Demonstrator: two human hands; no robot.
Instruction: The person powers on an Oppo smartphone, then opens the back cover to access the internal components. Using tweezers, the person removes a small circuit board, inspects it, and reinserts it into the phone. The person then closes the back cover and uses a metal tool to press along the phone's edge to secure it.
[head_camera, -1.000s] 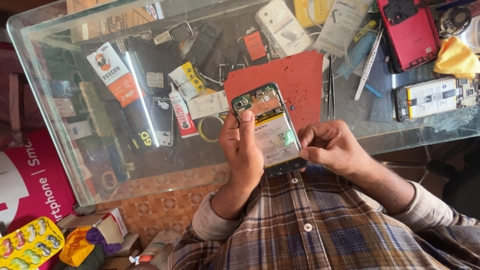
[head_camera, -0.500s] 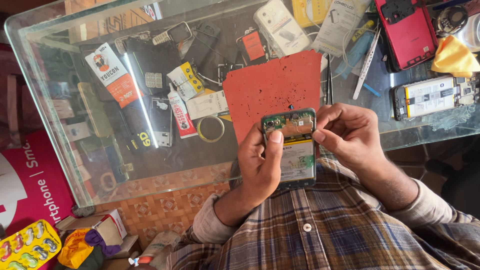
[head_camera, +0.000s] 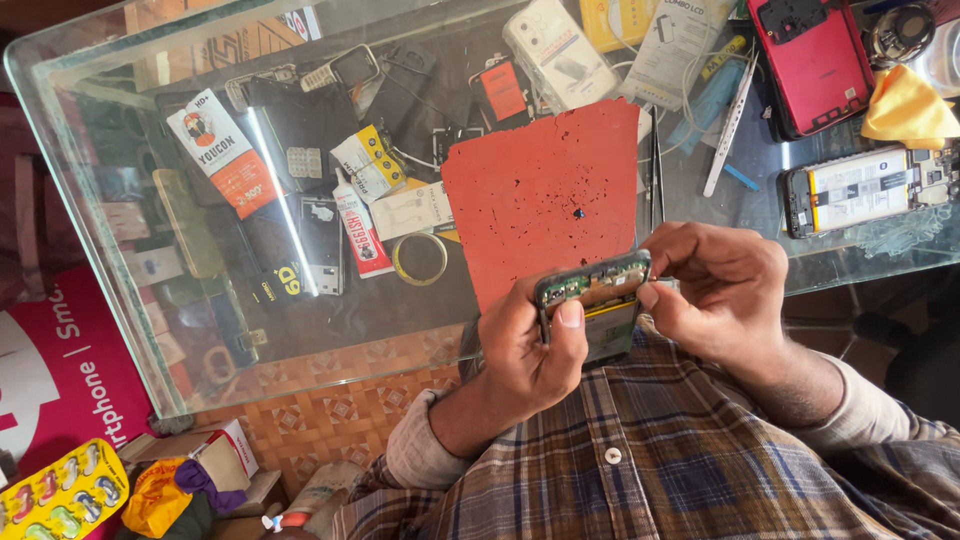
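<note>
An opened phone (head_camera: 592, 308) with its circuit board and battery exposed is held close to my chest, below the glass table's front edge. My left hand (head_camera: 528, 352) grips it from the left, thumb pressed on its face. My right hand (head_camera: 712, 288) pinches the phone's upper right corner with its fingertips. Just beyond the phone a red work mat (head_camera: 545, 190) lies on the glass, with a small dark screw (head_camera: 579, 212) on it.
The glass table (head_camera: 200, 330) carries tweezers (head_camera: 655, 165), a red phone back cover (head_camera: 808, 58), another opened phone (head_camera: 860, 190), a yellow cloth (head_camera: 905, 105), a glue tube (head_camera: 358, 232), a ring of tape (head_camera: 420, 258) and small boxes. Bags and a yellow tray (head_camera: 60, 495) lie on the floor at left.
Both hands have drawn the phone off the red mat toward my chest and tilted it. My right hand has moved from beside the phone onto its upper corner.
</note>
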